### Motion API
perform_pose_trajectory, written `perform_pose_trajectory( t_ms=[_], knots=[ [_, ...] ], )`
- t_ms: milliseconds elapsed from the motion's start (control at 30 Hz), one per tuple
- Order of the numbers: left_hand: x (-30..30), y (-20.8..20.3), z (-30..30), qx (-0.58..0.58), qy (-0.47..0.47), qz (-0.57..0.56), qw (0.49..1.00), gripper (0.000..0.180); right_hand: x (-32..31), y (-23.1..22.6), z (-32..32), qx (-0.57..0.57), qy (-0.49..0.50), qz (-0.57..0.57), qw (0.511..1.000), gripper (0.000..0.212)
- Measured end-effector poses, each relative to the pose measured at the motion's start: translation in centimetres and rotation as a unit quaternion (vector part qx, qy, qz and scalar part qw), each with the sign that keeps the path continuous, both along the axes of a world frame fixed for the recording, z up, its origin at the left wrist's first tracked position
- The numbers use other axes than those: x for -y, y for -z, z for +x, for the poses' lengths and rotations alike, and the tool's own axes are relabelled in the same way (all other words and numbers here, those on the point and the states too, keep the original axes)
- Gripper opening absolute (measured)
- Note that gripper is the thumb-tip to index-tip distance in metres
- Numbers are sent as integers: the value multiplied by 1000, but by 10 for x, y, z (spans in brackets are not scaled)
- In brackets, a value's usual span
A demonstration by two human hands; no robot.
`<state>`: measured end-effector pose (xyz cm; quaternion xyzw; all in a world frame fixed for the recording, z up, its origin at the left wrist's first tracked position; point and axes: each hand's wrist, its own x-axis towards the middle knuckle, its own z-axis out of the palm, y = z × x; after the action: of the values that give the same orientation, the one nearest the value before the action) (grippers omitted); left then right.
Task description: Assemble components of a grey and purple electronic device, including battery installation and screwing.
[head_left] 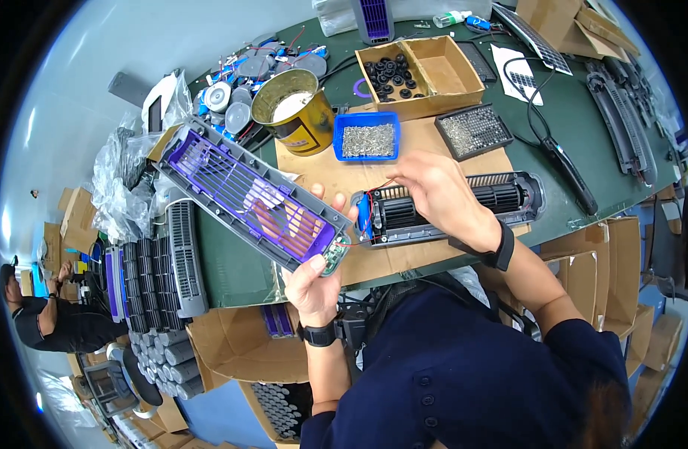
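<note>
The left hand point(314, 290) grips the lower end of a grey-and-purple grille panel point(254, 197), tilted above the work surface, its thumb beside a small green circuit board point(334, 257). The right hand point(445, 191) has its fingers bent together over the left end of a grey fan housing point(449, 234) (whether they pinch a red wire point(351, 245), I cannot tell). The housing lies on a cardboard sheet point(404, 259), holding a ribbed black rotor point(464, 207) and, at its left end, a blue cylindrical cell point(364, 215). The wire runs between panel and housing.

Beyond the housing are a blue tray point(366, 157) of small screws, a dark tray point(484, 150) of small metal parts and a yellowish tin point(306, 138). Behind them, a divided cardboard box point(434, 107) holds black round parts. A corded black tool point(570, 176) lies to the right on the green table point(232, 262).
</note>
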<state>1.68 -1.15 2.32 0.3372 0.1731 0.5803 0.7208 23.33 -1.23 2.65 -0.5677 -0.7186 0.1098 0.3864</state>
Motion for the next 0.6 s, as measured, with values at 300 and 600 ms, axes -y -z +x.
perform_pose_trajectory(
  t_ms=[300,600],
  knots=[
    [-26,9,36,6,-26,30,999,69,9,3,-35,-460,-74,-104,879,12],
    [-25,13,47,-35,-11,59,998,75,16,5,-32,-509,-108,-207,828,20]
  ],
)
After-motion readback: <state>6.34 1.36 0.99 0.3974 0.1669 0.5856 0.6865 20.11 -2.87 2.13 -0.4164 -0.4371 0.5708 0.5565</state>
